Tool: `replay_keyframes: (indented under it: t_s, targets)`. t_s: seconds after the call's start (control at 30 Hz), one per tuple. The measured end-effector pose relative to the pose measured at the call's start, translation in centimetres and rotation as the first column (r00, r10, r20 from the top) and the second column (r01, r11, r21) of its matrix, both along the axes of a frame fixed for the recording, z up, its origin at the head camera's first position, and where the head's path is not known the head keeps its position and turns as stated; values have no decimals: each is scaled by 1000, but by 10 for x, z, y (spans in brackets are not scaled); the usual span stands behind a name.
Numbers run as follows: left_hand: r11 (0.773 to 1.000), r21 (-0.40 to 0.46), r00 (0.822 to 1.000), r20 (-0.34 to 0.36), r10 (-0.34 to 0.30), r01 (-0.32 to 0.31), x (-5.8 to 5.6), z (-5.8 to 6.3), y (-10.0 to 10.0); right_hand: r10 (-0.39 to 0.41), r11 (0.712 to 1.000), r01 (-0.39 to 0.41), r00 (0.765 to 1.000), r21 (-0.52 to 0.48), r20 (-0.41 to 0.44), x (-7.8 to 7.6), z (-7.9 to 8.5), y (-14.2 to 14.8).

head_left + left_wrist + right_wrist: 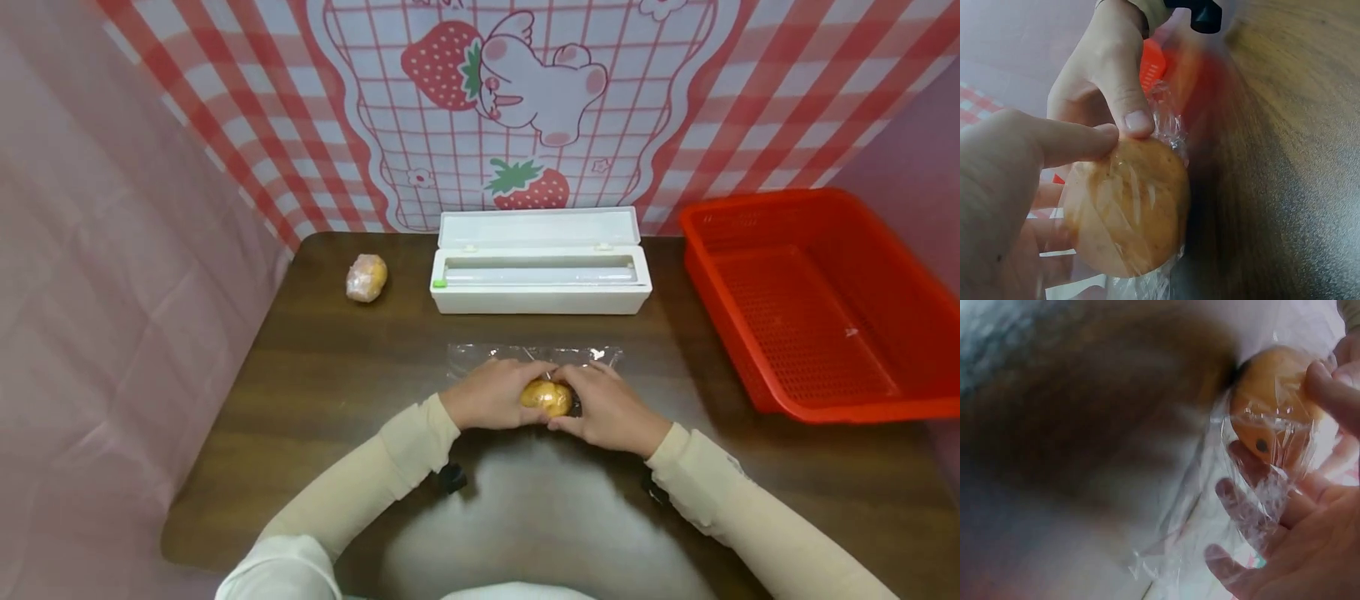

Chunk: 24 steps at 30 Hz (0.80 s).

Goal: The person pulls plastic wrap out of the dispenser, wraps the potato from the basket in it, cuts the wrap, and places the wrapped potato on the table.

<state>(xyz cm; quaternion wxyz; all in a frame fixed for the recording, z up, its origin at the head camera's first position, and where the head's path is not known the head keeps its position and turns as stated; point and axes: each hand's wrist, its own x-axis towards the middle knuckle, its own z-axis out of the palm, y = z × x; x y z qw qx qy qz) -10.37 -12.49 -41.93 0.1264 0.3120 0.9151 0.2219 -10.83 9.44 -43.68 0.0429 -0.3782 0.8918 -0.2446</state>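
A yellow-brown potato (547,398) is held between both hands near the middle of the table. Clear cling film (467,358) lies beyond the hands, and more of it clings to the potato (1138,212) in the left wrist view. My left hand (491,396) grips the potato from the left, its thumb on top in the close view. From the right, my right hand (607,410) holds it too, with its thumb pressing the film at the potato's edge. Crumpled film (1266,500) hangs over the right fingers in the right wrist view, where a dark spot shows on the potato.
A white cling film box (540,302) with its lid raised and a roll inside stands at the back. Left of it lies another film-wrapped potato (366,278). A red plastic basket (720,292) stands at the right. A checked cloth (300,150) hangs behind the table.
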Motion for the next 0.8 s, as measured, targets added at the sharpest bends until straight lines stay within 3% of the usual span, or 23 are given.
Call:
replay_keyframes:
  t_s: [0.13, 0.2, 0.27, 0.33, 0.37, 0.4, 0.47, 0.5, 0.57, 0.6, 0.7, 0.8]
  targets:
    - [999, 41, 995, 100, -4, 0, -1, 0, -3, 32, 999, -32, 998, -3, 48, -4, 4, 0]
    - [999, 46, 994, 113, -2, -4, 0, 0, -4, 45, 999, -44, 996, -6, 73, -6, 5, 0]
    - [1000, 1, 999, 34, 2, -2, 4, 0, -4, 49, 999, -49, 993, -1, 105, -8, 6, 1]
    - [997, -75, 989, -143, -23, 12, 11, 1, -4, 44, 999, -45, 989, 6, 141, -11, 5, 0]
    - [993, -119, 966, -253, -44, 14, 15, 2, -4, 40, 999, -42, 986, 7, 160, -13, 5, -1]
    - [987, -159, 929, -364, -69, 11, 19, 1, -3, 35, 999, -37, 983, 8, 180, -15, 5, -1]
    - [976, -218, 832, -540, -123, 3, 28, -1, -2, 24, 1000, -26, 975, 8, 221, -19, 4, -3]
    - [973, -230, 794, -592, -142, 2, 31, -3, -1, 15, 1000, -18, 971, 9, 239, -21, 4, -4]
    - [968, -249, 750, -642, -161, -5, 36, -8, 0, 1, 1000, -4, 966, 12, 259, -24, 5, -5]
    - [967, -255, 744, -648, -162, -12, 38, -11, 0, 0, 1000, -5, 966, 16, 259, -25, 5, -5]
    - [958, -282, 753, -640, -149, -50, 39, -19, 0, -5, 999, -3, 982, 41, 191, -24, 6, -7]
    - [951, -299, 777, -616, -130, -78, 35, -23, -2, 16, 995, -16, 1000, 99, 0, -18, 7, -10]
